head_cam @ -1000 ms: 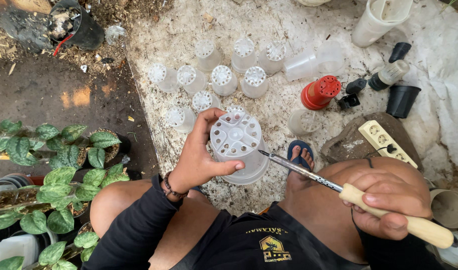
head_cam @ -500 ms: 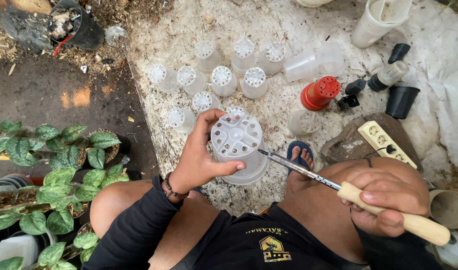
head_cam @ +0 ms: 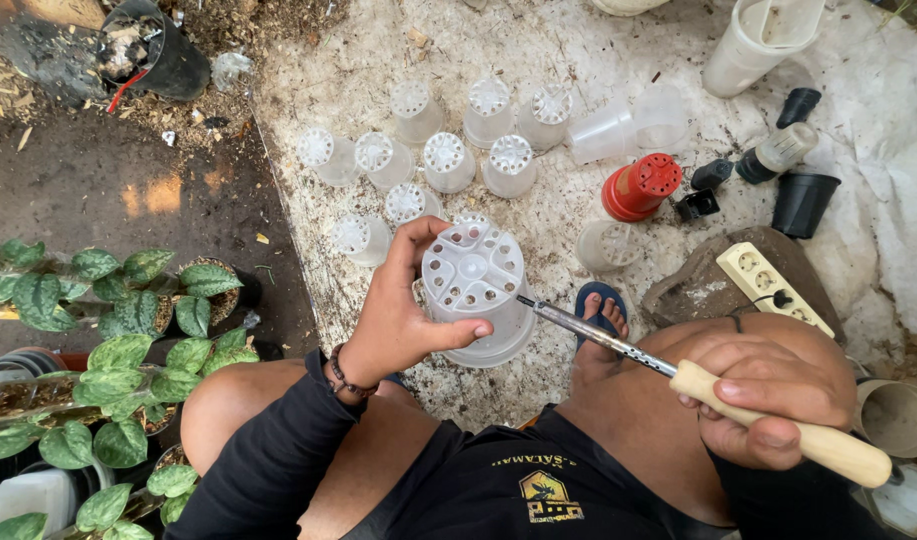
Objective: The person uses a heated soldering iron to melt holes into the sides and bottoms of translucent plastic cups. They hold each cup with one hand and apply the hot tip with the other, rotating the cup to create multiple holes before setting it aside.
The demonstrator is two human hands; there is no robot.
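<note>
An upturned clear plastic pot [head_cam: 475,290] is gripped by the curled left hand [head_cam: 398,318], thumb across its side. A wooden-handled soldering iron [head_cam: 678,375], tip touching the pot's side, is clasped in the right hand's [head_cam: 768,400] closed fingers.

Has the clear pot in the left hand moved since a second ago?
No. The clear pot sits in the same spot relative to the red pot and the sandalled foot; the left hand holds it upside down as before.
</note>
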